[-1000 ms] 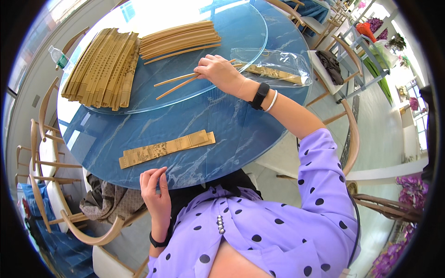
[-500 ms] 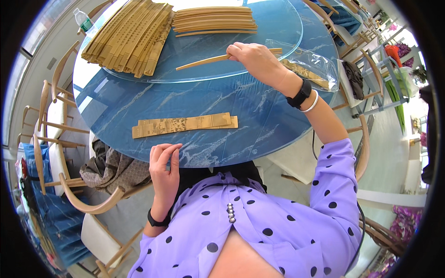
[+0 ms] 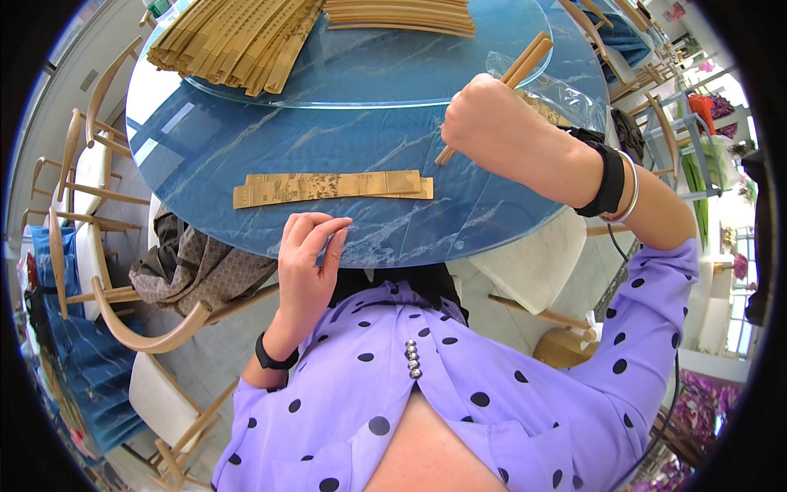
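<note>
The right hand (image 3: 502,121), fisted, grips slim tan wooden chopsticks (image 3: 535,58). Flat golden-brown paper sleeves (image 3: 328,187) lie at its eight o'clock, twelve from the empty, half-curled left hand (image 3: 310,250).

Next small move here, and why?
Probably reach the left hand slightly forward to lift the top paper sleeve. That hand looks empty and is close by, the sleeve lies flat on the table, and the right hand is already gripping the chopsticks.
</note>
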Available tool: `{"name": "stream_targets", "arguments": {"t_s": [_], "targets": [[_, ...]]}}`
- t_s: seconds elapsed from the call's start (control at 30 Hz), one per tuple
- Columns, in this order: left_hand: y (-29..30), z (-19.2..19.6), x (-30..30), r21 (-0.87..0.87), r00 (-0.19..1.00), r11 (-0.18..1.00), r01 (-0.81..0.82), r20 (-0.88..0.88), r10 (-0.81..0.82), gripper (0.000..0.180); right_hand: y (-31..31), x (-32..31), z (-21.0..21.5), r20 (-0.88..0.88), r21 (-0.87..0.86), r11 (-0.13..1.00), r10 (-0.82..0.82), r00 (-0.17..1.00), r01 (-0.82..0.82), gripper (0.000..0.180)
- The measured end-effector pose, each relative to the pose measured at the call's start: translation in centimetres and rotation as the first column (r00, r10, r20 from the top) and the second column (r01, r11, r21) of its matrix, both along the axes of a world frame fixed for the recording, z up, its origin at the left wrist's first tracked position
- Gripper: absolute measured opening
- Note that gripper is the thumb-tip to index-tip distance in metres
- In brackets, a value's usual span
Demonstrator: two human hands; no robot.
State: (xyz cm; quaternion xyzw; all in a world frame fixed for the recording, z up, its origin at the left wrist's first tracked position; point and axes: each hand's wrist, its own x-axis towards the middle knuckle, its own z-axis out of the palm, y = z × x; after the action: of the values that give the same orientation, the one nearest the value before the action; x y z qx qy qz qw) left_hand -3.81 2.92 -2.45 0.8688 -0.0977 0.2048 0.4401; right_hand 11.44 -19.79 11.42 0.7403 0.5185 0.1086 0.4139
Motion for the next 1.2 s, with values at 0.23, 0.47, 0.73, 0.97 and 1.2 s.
{"name": "stream_targets", "arguments": {"t_s": [0.23,0.47,0.73,0.97,1.2], "targets": [[0.4,1.5,3.5,0.312,0.981,0.933,0.183,0.012,-0.196,0.035,0.0,0.2,0.2,0.012,0.037,0.999,-0.025,1.0,0.024,0.01],[-1.1,0.5,7.0,0.564,0.952,0.777,0.278,-0.053,-0.302,0.054,-1.9,0.6,-1.4,-0.035,0.138,0.976,-0.166,0.986,0.169,0.013],[-1.0,-0.4,7.8,0.58,0.951,0.763,0.284,-0.071,-0.3,0.034,-7.6,-1.7,-5.9,-0.341,0.763,0.519,-0.183,0.922,0.385,0.046],[-0.8,-0.2,8.2,0.54,0.955,0.794,0.279,-0.07,-0.288,0.03,-7.2,-6.1,-10.0,-0.593,0.769,0.143,-0.204,0.779,0.623,0.054],[-1.4,0.5,8.6,0.558,0.951,0.778,0.288,-0.072,-0.301,0.032,-7.8,-6.7,-10.3,-0.645,0.739,0.115,-0.161,0.747,0.663,0.048]]}}
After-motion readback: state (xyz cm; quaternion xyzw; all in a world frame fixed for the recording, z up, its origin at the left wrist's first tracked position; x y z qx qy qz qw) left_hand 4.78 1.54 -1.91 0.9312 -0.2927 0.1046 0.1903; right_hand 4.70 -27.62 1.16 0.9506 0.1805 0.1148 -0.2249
